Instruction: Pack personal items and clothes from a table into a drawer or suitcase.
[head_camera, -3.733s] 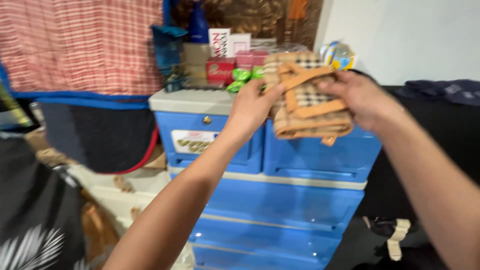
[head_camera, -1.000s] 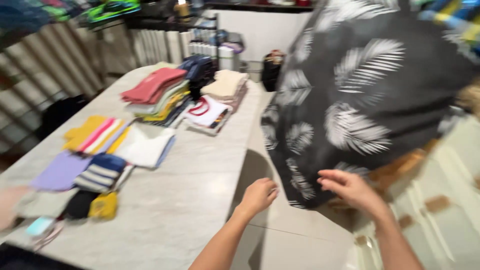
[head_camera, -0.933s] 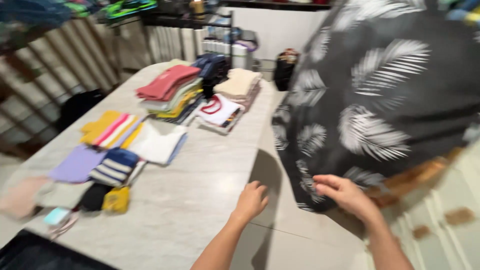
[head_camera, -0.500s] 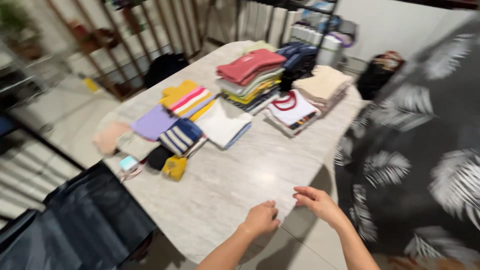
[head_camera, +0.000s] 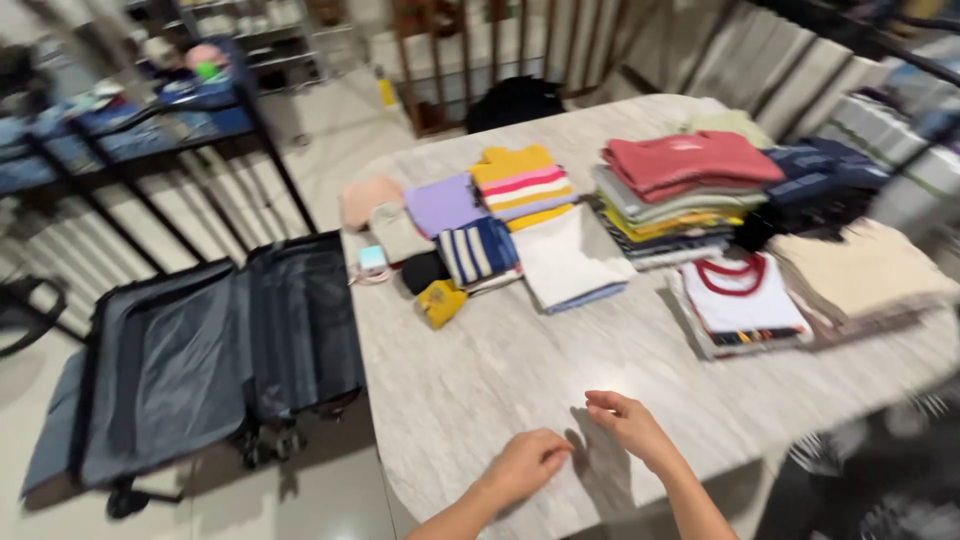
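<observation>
Both hands low over the near edge of the pale marble bench (head_camera: 480, 380), nothing held in either. Left hand (head_camera: 527, 463) loosely curled, knuckles up, resting on or just above the stone; cannot tell which. Right hand (head_camera: 626, 424) just beside it, fingers slack and slightly spread, hovering over its own shadow. The two near each other but not touching.

Bare marble right ahead of the hands. Nearest items beyond that: a small yellow folded piece (head_camera: 440, 302) and a black bundle (head_camera: 424, 270) just behind it. Next along, navy-and-white striped folded cloth (head_camera: 478, 250), touching a white folded garment (head_camera: 568, 258). Behind those, a lilac folded piece (head_camera: 443, 204) and a yellow top with pink and white stripes (head_camera: 520, 185). At the left edge of the bench, a small light-blue device (head_camera: 372, 260), a beige folded piece (head_camera: 397, 231) and a pink one (head_camera: 370, 198).

Further right, a tall stack of folded clothes with a red garment on top (head_camera: 680, 195). Near it, a white shirt with a red collar (head_camera: 745, 300) lying flat on a short pile, and a cream stack (head_camera: 860, 275) at the far right. Dark navy clothes (head_camera: 825, 180) behind.

On the floor left of the bench, an open dark suitcase (head_camera: 200, 360), lying flat, lid spread.
</observation>
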